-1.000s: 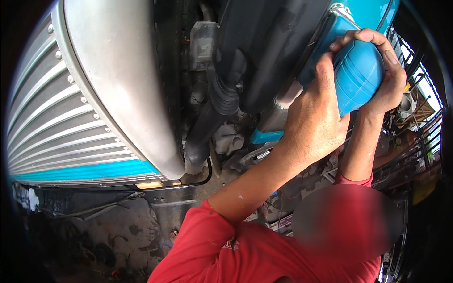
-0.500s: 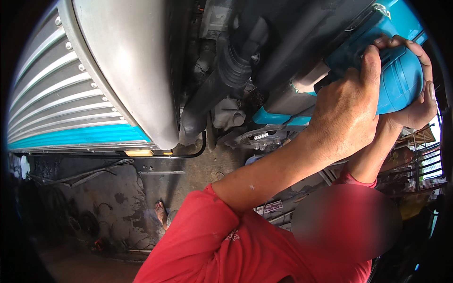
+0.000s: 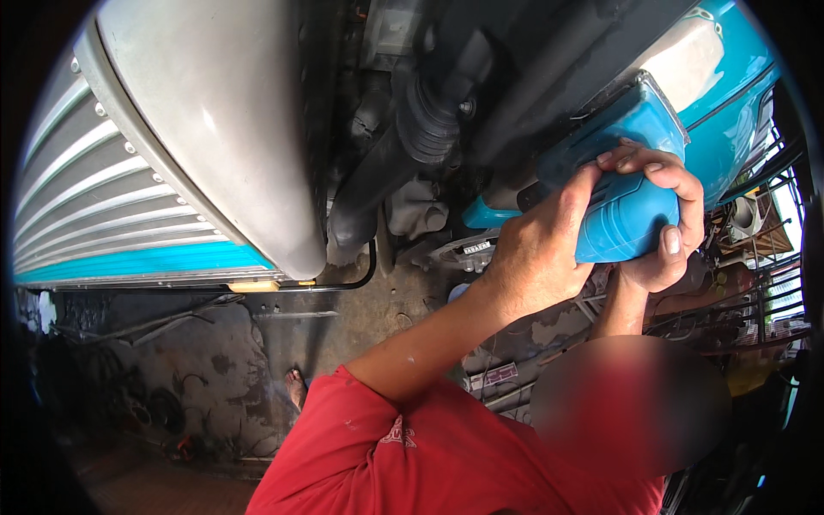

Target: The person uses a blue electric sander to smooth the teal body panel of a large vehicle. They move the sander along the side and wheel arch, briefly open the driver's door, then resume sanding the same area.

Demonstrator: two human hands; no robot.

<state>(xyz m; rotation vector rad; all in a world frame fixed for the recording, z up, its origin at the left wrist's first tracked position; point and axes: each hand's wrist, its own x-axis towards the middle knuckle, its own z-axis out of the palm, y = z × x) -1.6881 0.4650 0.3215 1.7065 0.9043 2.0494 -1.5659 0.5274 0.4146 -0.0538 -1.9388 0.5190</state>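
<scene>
Both hands grip a blue power tool with a rounded body, which looks like a sheet sander (image 3: 631, 227). My left hand (image 3: 545, 249) is closed on its left side, with fingertips near the top. My right hand (image 3: 665, 210) wraps round the opposite end, fingers over the top and thumb pressed against the rounded body. Beyond my hands, the tool's flat rectangular part (image 3: 644, 120) lies against or very close to a turquoise and grey vehicle body panel (image 3: 725, 112). How firmly it touches is hidden. A pale patch (image 3: 682, 64) shows on the panel beside it.
A large silver-grey body part (image 3: 202, 103) with a ribbed, riveted side (image 3: 112, 180) fills the left. Dark pipes and a rubber bellows (image 3: 425, 129) run between. A bare foot (image 3: 295, 388) stands on the stained concrete floor (image 3: 215, 343). Metal racks (image 3: 777, 283) stand at right.
Both hands have moved left and down with the sander, still holding it. The pale patch and more of the turquoise panel now show where the tool and hands were.
</scene>
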